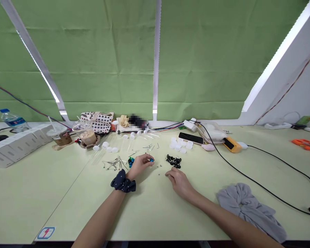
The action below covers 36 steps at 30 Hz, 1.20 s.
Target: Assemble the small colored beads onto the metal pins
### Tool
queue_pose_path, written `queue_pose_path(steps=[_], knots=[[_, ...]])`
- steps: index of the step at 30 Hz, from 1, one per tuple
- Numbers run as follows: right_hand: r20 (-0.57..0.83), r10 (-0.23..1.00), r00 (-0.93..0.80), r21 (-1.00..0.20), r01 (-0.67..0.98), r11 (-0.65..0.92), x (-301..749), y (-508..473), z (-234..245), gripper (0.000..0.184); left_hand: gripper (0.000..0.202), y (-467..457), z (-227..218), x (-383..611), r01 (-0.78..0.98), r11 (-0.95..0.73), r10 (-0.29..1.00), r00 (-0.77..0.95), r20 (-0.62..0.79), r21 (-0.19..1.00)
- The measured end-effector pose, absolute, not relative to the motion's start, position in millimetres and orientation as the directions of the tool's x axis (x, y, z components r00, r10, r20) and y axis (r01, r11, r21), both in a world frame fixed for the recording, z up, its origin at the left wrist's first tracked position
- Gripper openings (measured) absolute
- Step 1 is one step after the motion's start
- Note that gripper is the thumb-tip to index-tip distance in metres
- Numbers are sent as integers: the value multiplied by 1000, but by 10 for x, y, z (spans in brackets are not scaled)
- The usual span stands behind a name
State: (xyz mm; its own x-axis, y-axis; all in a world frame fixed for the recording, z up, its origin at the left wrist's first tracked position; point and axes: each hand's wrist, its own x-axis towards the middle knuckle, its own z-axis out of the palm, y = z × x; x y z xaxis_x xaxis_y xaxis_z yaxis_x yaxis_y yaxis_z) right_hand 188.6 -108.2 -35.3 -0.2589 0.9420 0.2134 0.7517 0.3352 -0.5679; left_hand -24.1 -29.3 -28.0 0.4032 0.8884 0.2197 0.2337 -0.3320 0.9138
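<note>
Working bare-handed at a pale surface [150,213], the person is pinching a small blue piece [151,160] between the thumb and fingertips of the left hand [141,165]. A thin stem [149,152] is rising from that piece, leaning toward eleven o'clock. The right hand [181,182] is resting low at about four o'clock from the left, its fingers curling and their tips drawing close together; whether they are gripping anything small cannot be told.

The step in hand seems to be handling the blue piece and stem as a pair, with the left hand doing the steadying. The next move would probably be calling for a firm left pinch, the stem staying upright, and the right fingertips working finely near it.

Loose parts are lying within reach. Blue and green pieces [130,162] are sitting just beside the left hand at nine to ten o'clock, and a heap of metal pins [115,163] is spreading beyond them at nine. Black pieces [174,161] are clustering at eleven o'clock from the right hand, with white caps [181,144] lying farther out at twelve. A few tiny bits [159,174] are dotting the gap between the hands; picking one up would be demanding a careful, narrow pinch.
</note>
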Motion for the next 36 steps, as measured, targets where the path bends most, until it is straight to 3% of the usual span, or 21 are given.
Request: queue_pose_path(steps=[9,21,36], knots=[[298,907,-297,-712,564,418,1798,-710,-21,24,39,-299,-244,-223,35,-220,874,451,181,975],[403,850,-338,-789,342,510,1685,-473,-124,22,33,-364,-193,-186,-90,-147,895,412,171,985],[417,836,-357,-786,319,529,1629,-504,-155,21,34,-381,-289,-112,-55,-91,943,316,104,994]])
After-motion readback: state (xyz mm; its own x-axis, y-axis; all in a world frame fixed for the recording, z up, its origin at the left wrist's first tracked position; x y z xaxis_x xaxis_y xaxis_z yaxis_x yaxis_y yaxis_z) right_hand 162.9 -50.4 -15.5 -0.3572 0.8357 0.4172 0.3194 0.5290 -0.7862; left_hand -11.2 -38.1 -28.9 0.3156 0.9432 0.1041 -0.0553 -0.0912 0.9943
